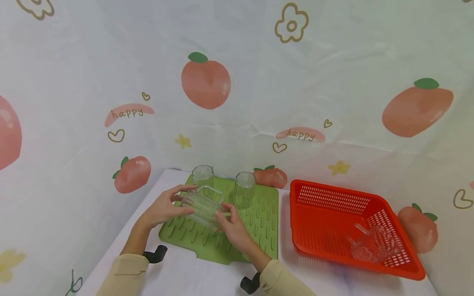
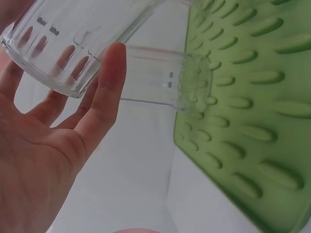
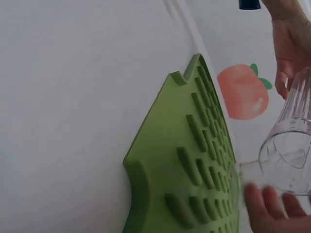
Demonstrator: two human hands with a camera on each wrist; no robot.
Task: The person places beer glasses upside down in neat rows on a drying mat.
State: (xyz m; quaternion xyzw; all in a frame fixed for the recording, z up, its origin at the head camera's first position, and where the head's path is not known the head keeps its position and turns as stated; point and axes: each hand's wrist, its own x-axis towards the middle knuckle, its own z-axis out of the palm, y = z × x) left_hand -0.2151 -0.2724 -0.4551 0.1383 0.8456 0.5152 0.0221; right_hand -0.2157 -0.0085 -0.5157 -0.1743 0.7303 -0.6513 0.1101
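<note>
A clear glass mug [image 1: 201, 209] with a handle lies tilted between my two hands, over a green ridged drying mat [image 1: 218, 248]. My left hand [image 1: 163, 209] grips its left end, thumb on the near side and fingers behind, as the left wrist view also shows. At the mug's right end, my right hand [image 1: 235, 227] holds it with fingertips and thumb; the right wrist view has those fingers [image 3: 272, 201] blurred beside the round end. Behind the held mug, two more glasses stand upright on the mat, one at the back left [image 1: 203, 174] and one further right [image 1: 245, 191].
A red perforated plastic basket [image 1: 318, 232] sits to the right of the mat, with clear glass mugs [image 1: 370, 246] lying at its right end. White cloth with printed fruit hangs behind the white table [image 1: 207, 279]. Black wrist mounts [image 1: 156, 254] hang at both cuffs.
</note>
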